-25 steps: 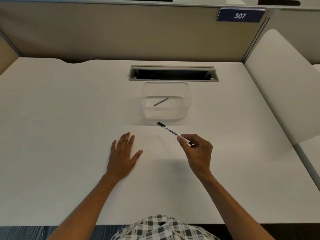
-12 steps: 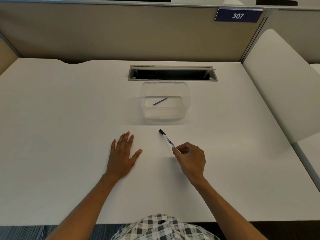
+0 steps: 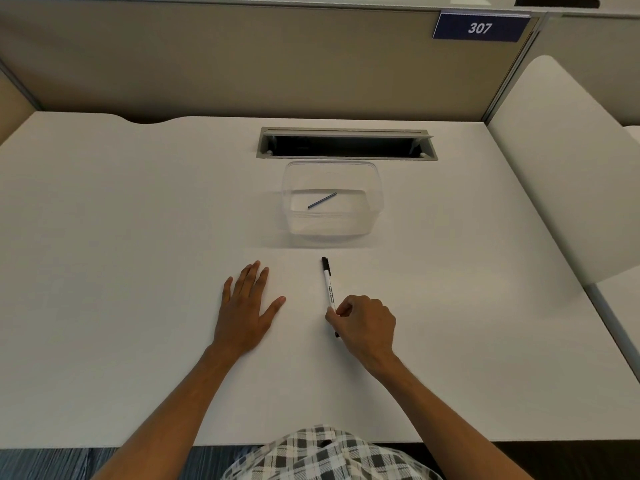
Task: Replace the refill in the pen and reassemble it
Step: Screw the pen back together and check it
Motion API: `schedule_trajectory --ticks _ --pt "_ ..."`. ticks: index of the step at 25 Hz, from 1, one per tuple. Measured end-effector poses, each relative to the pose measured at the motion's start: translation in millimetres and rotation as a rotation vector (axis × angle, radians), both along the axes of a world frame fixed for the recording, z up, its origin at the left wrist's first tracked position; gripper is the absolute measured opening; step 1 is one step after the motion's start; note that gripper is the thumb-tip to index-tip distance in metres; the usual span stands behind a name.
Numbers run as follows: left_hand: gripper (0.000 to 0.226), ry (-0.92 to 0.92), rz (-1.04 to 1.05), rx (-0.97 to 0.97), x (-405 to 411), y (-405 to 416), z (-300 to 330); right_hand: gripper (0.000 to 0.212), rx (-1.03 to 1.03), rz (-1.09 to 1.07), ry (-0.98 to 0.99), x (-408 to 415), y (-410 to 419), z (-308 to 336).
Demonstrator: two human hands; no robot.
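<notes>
A white pen [image 3: 328, 284] with a black cap lies almost lengthwise on the white desk [image 3: 121, 254], cap pointing away from me. My right hand [image 3: 365, 322] pinches its near end between thumb and fingers, and the pen's dark tip shows just below the thumb. My left hand [image 3: 247, 306] rests flat on the desk to the left of the pen, fingers spread, holding nothing. Behind the pen stands a clear plastic container [image 3: 375, 202] with a thin dark refill [image 3: 322, 200] lying inside on its bottom.
An open cable slot [image 3: 346, 145] is set into the desk behind the container. A beige partition with a "307" sign [image 3: 479, 27] closes the back. A white side panel [image 3: 568, 161] rises along the desk's right edge.
My right hand has come down and toward me, bringing the pen from a raised slant to lie nearly straight on the desk. The left hand has stayed flat.
</notes>
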State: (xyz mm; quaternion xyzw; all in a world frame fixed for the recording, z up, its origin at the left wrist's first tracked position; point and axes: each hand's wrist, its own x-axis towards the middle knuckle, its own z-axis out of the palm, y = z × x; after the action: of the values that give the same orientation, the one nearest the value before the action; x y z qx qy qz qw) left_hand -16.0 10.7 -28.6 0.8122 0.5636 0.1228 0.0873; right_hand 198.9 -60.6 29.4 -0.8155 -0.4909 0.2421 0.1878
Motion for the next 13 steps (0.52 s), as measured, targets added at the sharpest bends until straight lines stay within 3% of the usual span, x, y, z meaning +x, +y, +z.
schedule_trajectory --ticks 13 --pt "0.078 -0.004 0.006 -0.017 0.0 -0.1 0.8 0.033 0.025 0.045 -0.053 -7.4 18.6 -2.5"
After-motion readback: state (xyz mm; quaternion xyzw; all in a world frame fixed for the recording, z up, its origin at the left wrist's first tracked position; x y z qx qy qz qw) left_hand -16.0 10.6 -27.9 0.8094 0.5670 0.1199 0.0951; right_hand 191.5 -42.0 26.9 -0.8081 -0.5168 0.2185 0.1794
